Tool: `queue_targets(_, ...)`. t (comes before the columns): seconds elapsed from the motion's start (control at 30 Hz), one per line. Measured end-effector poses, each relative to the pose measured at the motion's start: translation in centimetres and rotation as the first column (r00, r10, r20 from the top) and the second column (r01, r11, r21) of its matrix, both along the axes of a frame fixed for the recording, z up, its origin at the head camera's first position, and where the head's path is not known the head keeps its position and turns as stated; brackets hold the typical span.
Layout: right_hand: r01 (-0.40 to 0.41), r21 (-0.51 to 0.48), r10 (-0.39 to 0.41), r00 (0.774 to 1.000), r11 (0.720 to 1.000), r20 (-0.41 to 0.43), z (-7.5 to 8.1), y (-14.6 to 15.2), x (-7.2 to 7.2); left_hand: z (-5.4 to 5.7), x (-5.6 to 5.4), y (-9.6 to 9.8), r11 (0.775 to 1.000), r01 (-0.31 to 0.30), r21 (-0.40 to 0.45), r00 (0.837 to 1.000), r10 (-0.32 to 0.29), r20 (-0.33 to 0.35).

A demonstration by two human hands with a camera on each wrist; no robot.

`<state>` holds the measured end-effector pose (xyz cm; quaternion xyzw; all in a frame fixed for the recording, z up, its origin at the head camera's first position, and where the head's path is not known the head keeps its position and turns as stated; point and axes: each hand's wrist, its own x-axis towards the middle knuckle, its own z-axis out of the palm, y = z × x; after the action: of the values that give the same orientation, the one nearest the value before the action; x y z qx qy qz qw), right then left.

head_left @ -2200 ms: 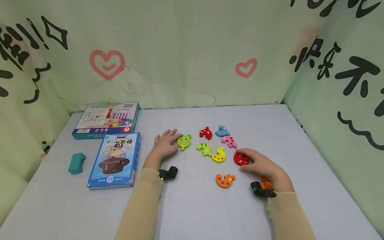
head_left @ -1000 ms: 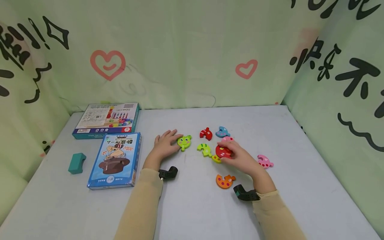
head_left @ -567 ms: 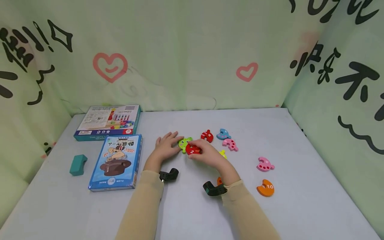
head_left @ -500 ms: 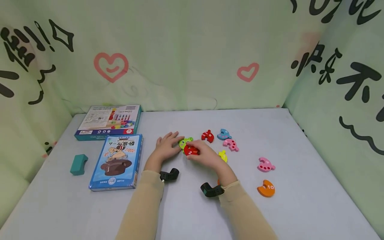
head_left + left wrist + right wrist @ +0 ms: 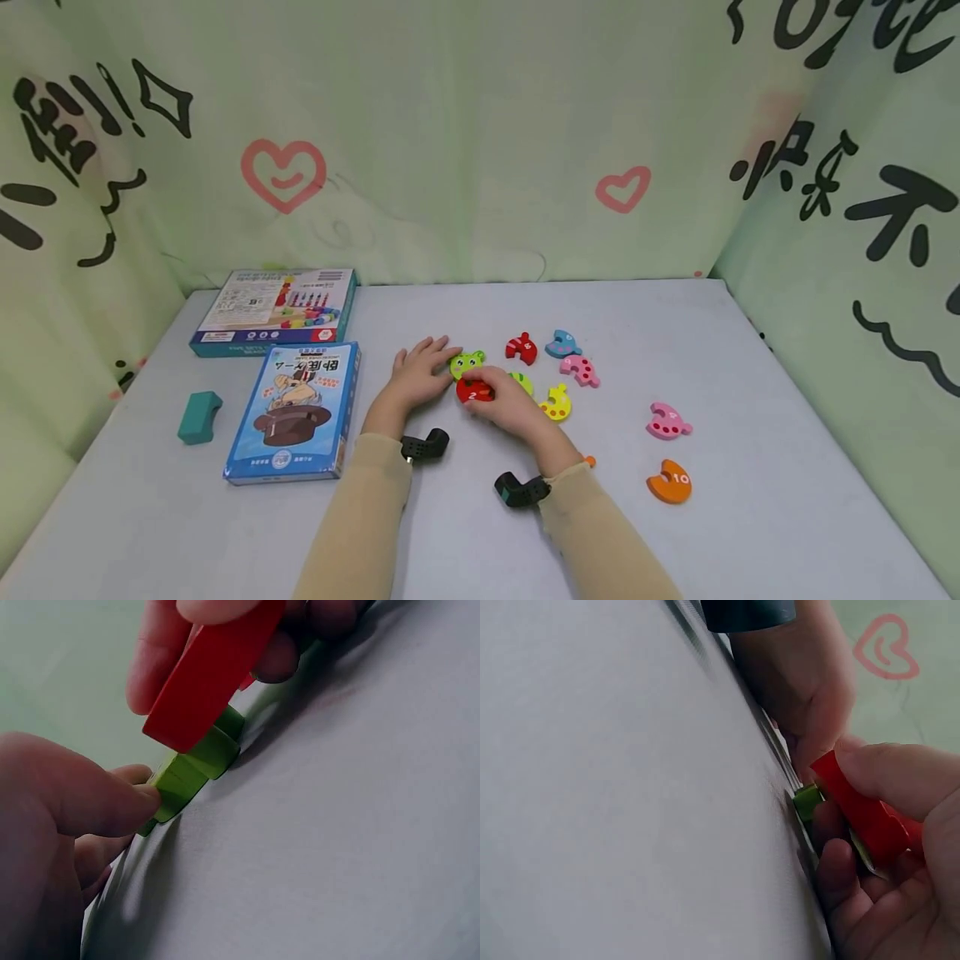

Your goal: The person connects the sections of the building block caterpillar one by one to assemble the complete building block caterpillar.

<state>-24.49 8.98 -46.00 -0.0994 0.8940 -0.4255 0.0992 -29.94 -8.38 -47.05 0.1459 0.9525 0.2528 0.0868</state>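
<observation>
My right hand (image 5: 513, 404) pinches a red toy piece with a white 2 on it (image 5: 472, 391), thumb on one side and fingers on the other. In the left wrist view the red piece (image 5: 210, 682) is tilted over a green piece with a smiling animal head (image 5: 467, 362), overlapping it. My left hand (image 5: 416, 379) rests on the table with fingers spread, its thumb touching the green head piece. Right of my right hand lie a yellow spotted piece (image 5: 557, 402) and a partly hidden green one (image 5: 522, 382).
Beyond lie red (image 5: 521, 348), blue (image 5: 562, 343) and pink (image 5: 580, 370) pieces. Farther right are another pink piece (image 5: 667, 422) and an orange 10 piece (image 5: 670, 482). My right forearm mostly hides another orange piece (image 5: 590, 461). Two boxes, one blue (image 5: 292, 417), and a teal block (image 5: 199, 417) stand left.
My right hand has carried the red 2 piece leftward from the right side, past the other pieces, to the green head piece. My left hand has stayed by the head piece.
</observation>
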Motion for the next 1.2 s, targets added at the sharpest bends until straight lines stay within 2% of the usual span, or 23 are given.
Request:
queue_targets(0.37, -0.004, 0.011, 0.004, 1.000, 1.000, -0.006, -0.38, -0.04, -0.13, 0.24, 0.31, 0.09, 1.000, -0.007, 0.002, 0.999, 0.007, 0.031)
queue_targets(0.67, 0.011, 0.012, -0.011, 1.000, 1.000, -0.004, -0.46, -0.18, -0.35, 0.27, 0.11, -0.06, 1.000, 0.011, -0.006, 1.000, -0.011, 0.000)
queue_targets(0.93, 0.021, 0.038, -0.021, 1.000, 0.999, 0.007, -0.35, -0.32, -0.48, 0.59, 0.14, -0.12, 1.000, 0.017, 0.006, 1.000, -0.017, -0.001)
queue_targets(1.2, 0.008, 0.056, -0.009, 1.000, 0.998, 0.008, -0.34, -0.29, -0.29, 0.30, -0.08, -0.16, 1.000, 0.019, 0.007, 1.000, -0.019, 0.006)
